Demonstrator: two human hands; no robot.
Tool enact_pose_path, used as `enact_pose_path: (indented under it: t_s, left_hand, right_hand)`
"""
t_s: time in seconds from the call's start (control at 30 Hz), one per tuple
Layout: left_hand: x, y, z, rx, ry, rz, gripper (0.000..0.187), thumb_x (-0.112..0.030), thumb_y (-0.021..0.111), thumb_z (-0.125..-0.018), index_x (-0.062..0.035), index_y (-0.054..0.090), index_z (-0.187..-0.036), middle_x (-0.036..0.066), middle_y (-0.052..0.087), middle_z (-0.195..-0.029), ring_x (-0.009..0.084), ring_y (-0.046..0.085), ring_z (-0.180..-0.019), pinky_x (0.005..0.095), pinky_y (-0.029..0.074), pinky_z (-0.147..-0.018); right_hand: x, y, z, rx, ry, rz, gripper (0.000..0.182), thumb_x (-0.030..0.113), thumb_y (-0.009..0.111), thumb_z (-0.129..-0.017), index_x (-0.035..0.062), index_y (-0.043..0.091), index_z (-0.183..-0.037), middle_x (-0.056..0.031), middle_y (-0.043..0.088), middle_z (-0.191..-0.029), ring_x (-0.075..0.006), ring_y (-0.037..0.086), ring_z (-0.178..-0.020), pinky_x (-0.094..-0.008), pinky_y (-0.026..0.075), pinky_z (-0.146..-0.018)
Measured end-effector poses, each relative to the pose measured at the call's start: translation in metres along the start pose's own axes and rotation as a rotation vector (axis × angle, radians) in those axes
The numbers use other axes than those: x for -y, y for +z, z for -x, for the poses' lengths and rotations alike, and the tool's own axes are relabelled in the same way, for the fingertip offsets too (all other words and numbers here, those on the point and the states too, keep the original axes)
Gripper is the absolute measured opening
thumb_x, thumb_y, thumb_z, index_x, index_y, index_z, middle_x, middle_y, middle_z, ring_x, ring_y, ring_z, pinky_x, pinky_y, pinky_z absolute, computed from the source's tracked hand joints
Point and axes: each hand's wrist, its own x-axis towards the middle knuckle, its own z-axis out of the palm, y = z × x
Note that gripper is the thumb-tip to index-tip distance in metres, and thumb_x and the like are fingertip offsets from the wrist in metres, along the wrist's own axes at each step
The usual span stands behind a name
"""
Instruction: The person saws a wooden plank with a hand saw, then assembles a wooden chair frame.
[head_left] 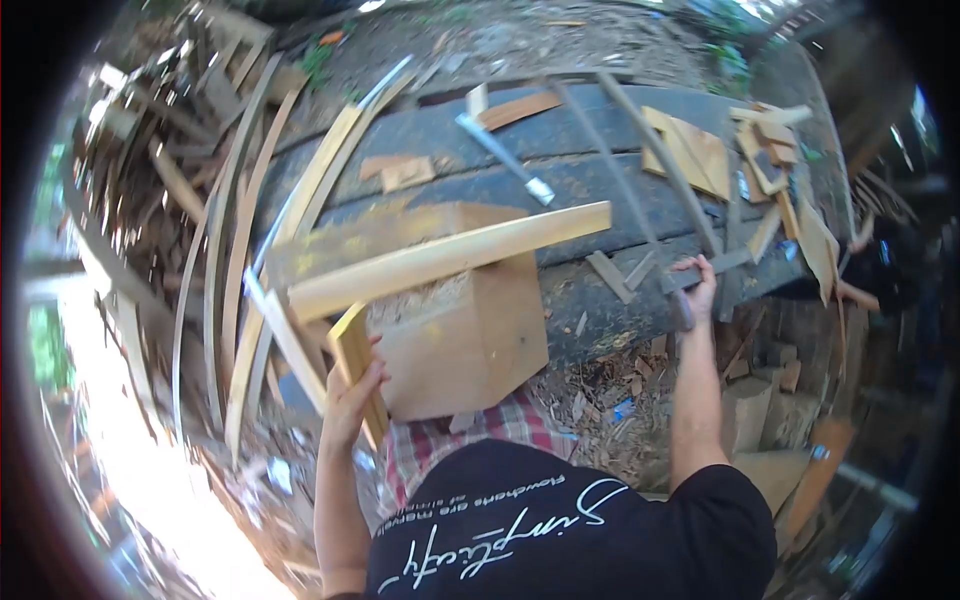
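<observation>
My left hand [355, 392] is closed around a short yellowish board [351, 345], which it holds upright beside a wooden box [430, 350]. Across the top of that box lies a longer pale plank [450, 260], tilted up toward the right. My right hand [700, 293], fingers curled, grips a dark L-shaped tool [733, 262] over the right part of the dark workbench [590, 290]. Blur and my fingers hide the tool's exact kind.
Long thin strips [300, 190] lean over the bench's left end, near a heap of scrap wood [190, 130]. Offcuts [690, 155] lie at the back right. A blue-grey bar [500, 155] rests mid-bench. Wood chips [620, 395] cover the ground in front.
</observation>
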Motion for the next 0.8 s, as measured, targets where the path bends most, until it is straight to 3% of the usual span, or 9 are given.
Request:
enact_pose_path:
  t_s: [0.13,0.33,0.4,0.47,0.5,0.53,0.6,0.67,0.8]
  left_hand:
    - [0.022,0.004,0.007,0.075,0.042,-0.063,0.041,-0.018,0.064,-0.092,0.0006,0.054,-0.127,0.000,0.057,-0.096,0.0085,0.056,-0.087,0.0253,0.046,-0.080]
    - [0.021,-0.001,0.036,0.107,0.037,0.114,0.040,-0.017,0.063,-0.092,-0.0067,0.057,-0.130,-0.002,0.056,-0.093,0.0060,0.051,-0.088,0.0256,0.046,-0.082]
    - [0.024,-0.009,0.056,0.114,0.021,0.143,0.038,-0.019,0.061,-0.094,-0.0069,0.057,-0.130,0.001,0.061,-0.091,0.0076,0.056,-0.082,0.0270,0.048,-0.080]
    - [0.029,-0.015,0.077,0.182,-0.024,0.250,0.036,-0.021,0.060,-0.095,-0.0057,0.059,-0.127,0.000,0.063,-0.084,0.0090,0.059,-0.074,0.0268,0.050,-0.077]
    - [0.031,-0.018,0.088,0.172,-0.014,0.267,0.036,-0.021,0.060,-0.095,-0.0057,0.059,-0.127,0.000,0.063,-0.084,0.0090,0.059,-0.074,0.0268,0.050,-0.077]
    - [0.030,-0.024,0.098,0.219,-0.028,0.254,0.035,-0.022,0.061,-0.094,-0.0049,0.060,-0.125,-0.001,0.062,-0.081,0.0090,0.060,-0.073,0.0264,0.050,-0.074]
    - [0.039,-0.027,0.116,0.261,-0.012,0.253,0.035,-0.024,0.061,-0.094,-0.0040,0.060,-0.123,-0.001,0.060,-0.078,0.0089,0.060,-0.071,0.0260,0.050,-0.072]
    - [0.048,-0.035,0.136,0.290,-0.034,0.206,0.038,-0.027,0.059,-0.096,-0.0008,0.058,-0.123,0.003,0.064,-0.080,0.0126,0.064,-0.078,0.0283,0.051,-0.074]
    - [0.056,-0.045,0.186,0.152,-0.004,0.222,0.038,-0.031,0.061,-0.094,-0.0024,0.060,-0.118,0.003,0.063,-0.079,0.0121,0.062,-0.074,0.0278,0.051,-0.070]
  right_hand:
    - [0.016,-0.077,-0.032,-0.126,0.215,0.232,0.013,0.015,0.066,-0.089,0.0033,0.059,-0.086,-0.0107,0.064,-0.090,-0.0259,0.061,-0.091,-0.0415,0.047,-0.096]
    - [-0.014,-0.105,-0.037,-0.286,0.354,0.348,0.018,0.019,0.068,-0.087,0.0031,0.060,-0.090,-0.0137,0.065,-0.096,-0.0281,0.062,-0.092,-0.0404,0.051,-0.089]
    - [-0.040,-0.104,-0.025,-0.610,-0.163,1.610,0.022,0.019,0.069,-0.086,0.0025,0.059,-0.095,-0.0136,0.066,-0.095,-0.0285,0.063,-0.087,-0.0392,0.052,-0.080]
    - [-0.087,-0.010,0.044,-0.256,-0.491,1.626,0.019,0.017,0.066,-0.090,0.0019,0.058,-0.098,-0.0097,0.066,-0.091,-0.0216,0.063,-0.081,-0.0331,0.052,-0.073]
    - [-0.116,0.048,0.083,0.045,-0.216,1.258,0.014,0.015,0.060,-0.094,0.0028,0.058,-0.100,-0.0042,0.063,-0.087,-0.0136,0.062,-0.075,-0.0270,0.050,-0.066]
    - [-0.144,0.110,0.132,0.364,-0.180,1.269,0.013,0.013,0.055,-0.097,0.0022,0.058,-0.103,-0.0022,0.060,-0.084,-0.0091,0.060,-0.076,-0.0230,0.048,-0.066]
    - [-0.179,0.196,0.204,0.892,0.024,1.097,0.014,0.009,0.055,-0.096,0.0007,0.057,-0.108,-0.0023,0.060,-0.087,-0.0097,0.058,-0.079,-0.0237,0.048,-0.072]
    - [-0.195,0.252,0.261,1.136,0.144,0.939,0.016,0.008,0.057,-0.095,0.0014,0.057,-0.110,-0.0037,0.061,-0.088,-0.0113,0.059,-0.079,-0.0259,0.048,-0.074]
    - [-0.220,0.289,0.299,1.646,-0.186,1.307,0.020,0.009,0.060,-0.093,0.0022,0.058,-0.111,-0.0088,0.063,-0.086,-0.0186,0.063,-0.078,-0.0296,0.050,-0.072]
